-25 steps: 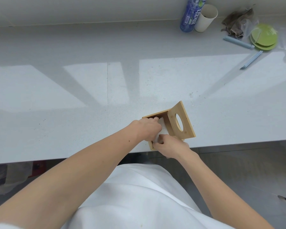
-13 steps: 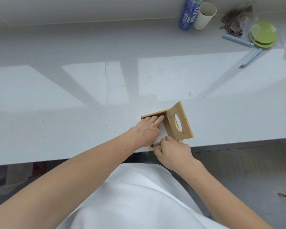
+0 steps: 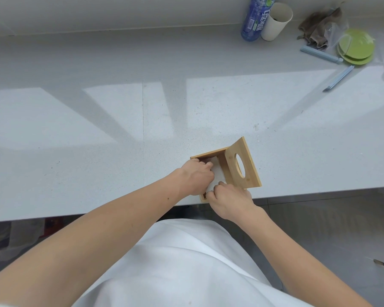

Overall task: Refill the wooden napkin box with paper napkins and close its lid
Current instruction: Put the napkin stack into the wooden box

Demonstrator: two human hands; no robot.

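Observation:
A wooden napkin box (image 3: 206, 155) sits at the near edge of the white counter (image 3: 98, 134). Its hinged lid (image 3: 248, 167), with an oval hole, stands raised on the right side. White paper napkins (image 3: 217, 176) lie inside the box. My left hand (image 3: 196, 177) presses down on the napkins at the box's left side, fingers curled in. My right hand (image 3: 227, 199) pushes at the near corner of the napkins, fingers bent over the box's front edge. Much of the box's front wall is hidden by both hands.
At the counter's far right stand a blue bottle (image 3: 254, 18) and a cream cup (image 3: 275, 21). Beside them lie a brown rag (image 3: 319, 29), green plates (image 3: 356, 46) and two pale blue sticks (image 3: 319, 54). Floor lies below the counter edge.
My left hand's fingers have curled and pushed deeper into the box. My right hand has shifted slightly up onto the napkins' near corner. The lid stays raised.

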